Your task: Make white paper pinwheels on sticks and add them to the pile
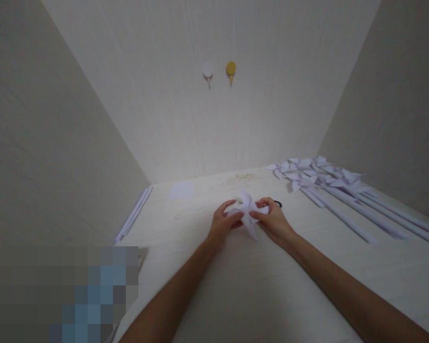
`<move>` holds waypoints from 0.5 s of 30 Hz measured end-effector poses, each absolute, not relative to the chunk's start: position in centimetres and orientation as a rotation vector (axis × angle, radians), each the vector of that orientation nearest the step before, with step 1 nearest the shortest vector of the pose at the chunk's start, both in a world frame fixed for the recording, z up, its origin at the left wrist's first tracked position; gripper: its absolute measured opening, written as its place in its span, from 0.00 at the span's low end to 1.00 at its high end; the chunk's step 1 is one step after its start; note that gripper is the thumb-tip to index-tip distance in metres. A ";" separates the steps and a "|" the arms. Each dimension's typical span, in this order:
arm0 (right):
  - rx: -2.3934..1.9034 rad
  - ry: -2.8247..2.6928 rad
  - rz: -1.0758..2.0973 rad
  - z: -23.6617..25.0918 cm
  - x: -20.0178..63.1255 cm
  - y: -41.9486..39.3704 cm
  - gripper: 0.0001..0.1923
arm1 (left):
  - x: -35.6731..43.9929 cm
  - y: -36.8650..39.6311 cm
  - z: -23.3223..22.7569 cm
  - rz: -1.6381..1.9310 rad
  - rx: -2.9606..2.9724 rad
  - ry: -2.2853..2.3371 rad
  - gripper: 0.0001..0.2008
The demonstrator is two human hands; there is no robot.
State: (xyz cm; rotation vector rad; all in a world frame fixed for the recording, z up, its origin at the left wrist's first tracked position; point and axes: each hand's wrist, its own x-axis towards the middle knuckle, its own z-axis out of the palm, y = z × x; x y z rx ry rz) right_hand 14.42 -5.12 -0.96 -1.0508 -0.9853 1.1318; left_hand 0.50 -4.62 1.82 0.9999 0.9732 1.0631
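Observation:
A white paper pinwheel (248,208) is held above the middle of the table, its pointed blades spread up, down and to the sides. My left hand (223,221) grips it from the left, with the thumb near its centre and the other fingers around the left blade. From the right, my right hand (273,219) pinches it between thumb and fingers. A small black ring-shaped thing (278,204), perhaps a scissors handle, shows just behind my right hand; the rest of it is hidden.
Several paper pinwheels (307,176) with rolled paper sticks (343,216) lie on the right of the table (186,286). More paper rolls (134,214) lie at the left edge. A paper square (181,189) and beige scraps (243,176) lie at the back. Walls enclose three sides.

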 end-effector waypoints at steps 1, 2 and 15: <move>-1.013 -0.949 1.211 -0.6 14.5 -5.3 0.19 | 0.4 -4.5 1.9 1.027 1.002 0.954 0.27; -0.978 -0.934 1.299 -0.4 14.5 -5.4 0.19 | 0.2 -4.5 1.9 0.997 1.022 0.946 0.27; -1.055 -1.062 1.463 0.3 15.0 -6.0 0.24 | 0.0 -4.4 1.2 0.875 1.251 0.985 0.29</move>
